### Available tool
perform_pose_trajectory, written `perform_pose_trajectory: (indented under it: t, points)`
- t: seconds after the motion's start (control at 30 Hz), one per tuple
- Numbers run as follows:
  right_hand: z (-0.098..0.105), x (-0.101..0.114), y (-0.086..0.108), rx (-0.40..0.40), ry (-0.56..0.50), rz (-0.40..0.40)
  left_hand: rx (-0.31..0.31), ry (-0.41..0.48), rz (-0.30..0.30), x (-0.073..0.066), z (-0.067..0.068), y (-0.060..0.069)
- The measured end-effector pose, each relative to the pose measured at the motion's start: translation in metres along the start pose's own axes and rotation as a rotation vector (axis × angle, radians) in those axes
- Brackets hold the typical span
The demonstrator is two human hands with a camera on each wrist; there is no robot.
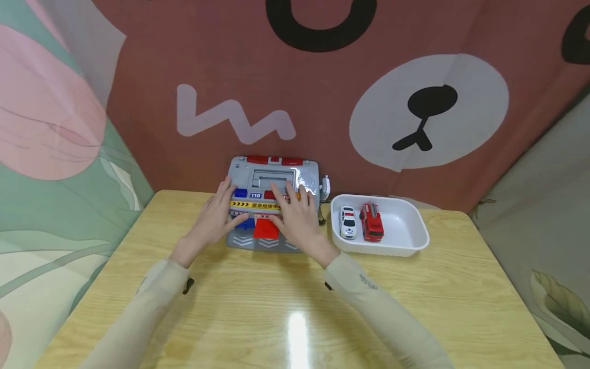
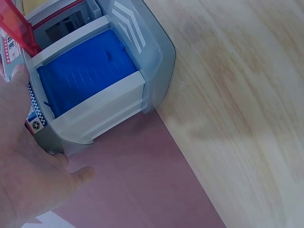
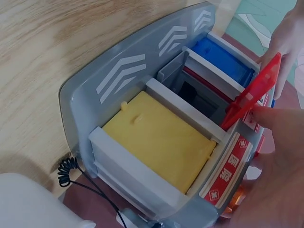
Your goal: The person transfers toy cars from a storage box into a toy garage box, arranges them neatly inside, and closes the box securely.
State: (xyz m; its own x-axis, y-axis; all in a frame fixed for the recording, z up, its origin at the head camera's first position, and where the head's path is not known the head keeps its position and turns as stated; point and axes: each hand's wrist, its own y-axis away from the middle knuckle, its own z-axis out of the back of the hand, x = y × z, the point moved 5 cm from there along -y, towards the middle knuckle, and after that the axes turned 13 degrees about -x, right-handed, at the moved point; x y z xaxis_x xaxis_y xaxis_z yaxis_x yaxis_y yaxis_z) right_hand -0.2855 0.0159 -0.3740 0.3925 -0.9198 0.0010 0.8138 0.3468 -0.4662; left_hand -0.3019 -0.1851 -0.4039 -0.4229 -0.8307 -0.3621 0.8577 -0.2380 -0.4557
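A grey toy emergency station [image 1: 236, 177] stands at the table's far edge. My left hand [image 1: 209, 218] rests along its left side, thumb extended toward the front. Spread across the top right is my right hand [image 1: 299, 223], its thumb close to the raised red door [image 3: 254, 92]. Behind that door the middle bay is uncovered. The blue door [image 2: 88, 71] on the left and the yellow door [image 3: 159, 140] on the right are down. In the head view, the right hand hides part of the station's buttons and the yellow door.
A white tray [image 1: 392, 251] sits right of the station, holding a white toy police car [image 1: 348, 223] and a red toy fire truck [image 1: 371, 223]. A white handset [image 1: 325, 187] with a coiled black cord [image 3: 69, 166] hangs at the station's right side. A printed curtain [image 1: 221, 61] stands behind.
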Motion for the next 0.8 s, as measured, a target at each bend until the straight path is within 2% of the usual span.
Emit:
perform_pose_trajectory:
  t: [0.33,0.6,0.8]
  points:
    - [0.009,-0.026,0.013,0.02,-0.065,-0.067,-0.007,0.012,0.005,-0.002,0.001,0.0]
    - [0.013,-0.051,0.027,0.002,-0.184,-0.133,-0.006,0.016,0.01,0.0,0.001,-0.001]
    - [0.018,-0.07,0.037,-0.089,-0.337,-0.166,0.002,0.018,0.012,-0.001,-0.001,0.0]
